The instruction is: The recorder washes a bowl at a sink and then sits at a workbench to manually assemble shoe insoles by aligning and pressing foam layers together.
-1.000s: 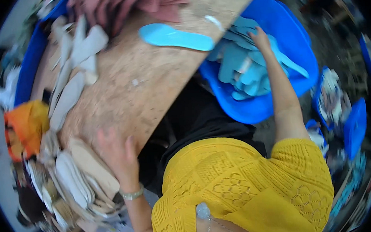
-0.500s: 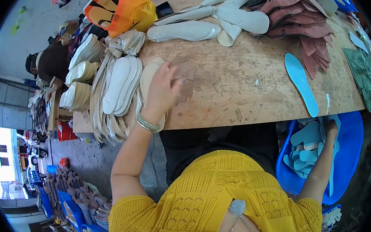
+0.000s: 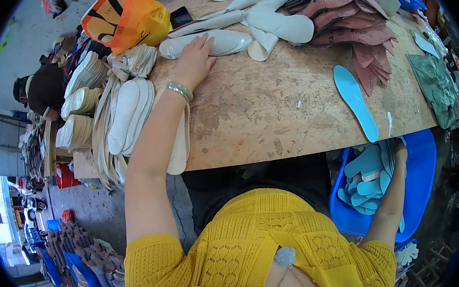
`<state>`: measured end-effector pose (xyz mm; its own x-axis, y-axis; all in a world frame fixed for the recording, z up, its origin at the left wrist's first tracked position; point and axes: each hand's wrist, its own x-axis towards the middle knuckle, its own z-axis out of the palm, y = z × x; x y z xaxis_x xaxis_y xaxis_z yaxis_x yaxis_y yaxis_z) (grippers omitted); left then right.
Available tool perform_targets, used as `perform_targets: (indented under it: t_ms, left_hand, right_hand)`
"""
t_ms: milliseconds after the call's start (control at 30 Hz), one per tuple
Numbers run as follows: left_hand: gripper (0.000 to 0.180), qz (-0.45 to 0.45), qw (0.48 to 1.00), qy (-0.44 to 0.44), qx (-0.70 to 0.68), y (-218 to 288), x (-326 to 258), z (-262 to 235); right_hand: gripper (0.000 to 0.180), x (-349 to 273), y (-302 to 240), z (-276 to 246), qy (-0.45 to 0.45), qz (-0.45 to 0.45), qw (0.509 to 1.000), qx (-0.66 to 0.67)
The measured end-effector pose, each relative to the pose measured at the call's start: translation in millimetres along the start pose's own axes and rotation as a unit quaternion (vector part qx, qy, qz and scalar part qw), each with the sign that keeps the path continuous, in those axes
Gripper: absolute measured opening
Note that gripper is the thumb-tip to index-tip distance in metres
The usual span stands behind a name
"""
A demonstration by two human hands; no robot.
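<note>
My left hand (image 3: 194, 65) reaches over the table with its fingers spread. Its fingertips touch the near side of a small pile of white insoles (image 3: 232, 42). Low at the right, my right hand (image 3: 401, 150) is inside a blue tub (image 3: 425, 174), close under the table edge. It closes around light-blue insoles (image 3: 387, 155) that stand up against it; its fingertips are partly hidden. More light-blue insoles (image 3: 369, 187) lie loose in the tub. One single light-blue insole (image 3: 357, 104) lies flat on the tabletop near the right front edge.
Stacks of white and cream insoles (image 3: 131, 116) line the table's left side. An orange-yellow bag (image 3: 128, 22) and a dark phone (image 3: 180, 17) stand behind. Reddish-brown sheets (image 3: 338, 13) are heaped at the back right, near a green plastic bag (image 3: 434, 89).
My left hand has moved away from the cream insoles at the left, farther across the table onto the white insole pile. My right hand stays in the tub, slightly nearer the table edge.
</note>
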<state>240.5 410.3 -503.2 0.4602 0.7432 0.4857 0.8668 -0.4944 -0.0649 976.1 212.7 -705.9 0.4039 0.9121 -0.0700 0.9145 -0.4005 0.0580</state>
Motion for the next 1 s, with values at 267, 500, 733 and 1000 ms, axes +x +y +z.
perform_targets:
  t_ms: [267,500,733,1000]
  left_hand:
    - [0.027,0.050,0.988,-0.149,-0.003,-15.8,28.5,17.7]
    - [0.016,-0.095,0.943,-0.097,-0.304,113.0,-0.1,-19.2]
    - [0.018,-0.337,0.678,-0.195,-0.623,149.8,-31.6,-0.5]
    - [0.012,-0.359,0.596,-0.104,-0.711,169.7,-46.4,-21.3]
  right_hand:
    - [0.037,-62.5,-29.2,-51.7,0.211,0.096,0.917,0.324]
    - [0.020,-162.0,-188.8,-212.1,0.267,-0.043,0.784,0.559]
    - [0.017,-158.7,-357.0,-217.4,0.081,-0.290,0.729,0.614]
    - [0.032,-150.4,-425.9,-204.0,0.020,-0.262,0.730,0.631]
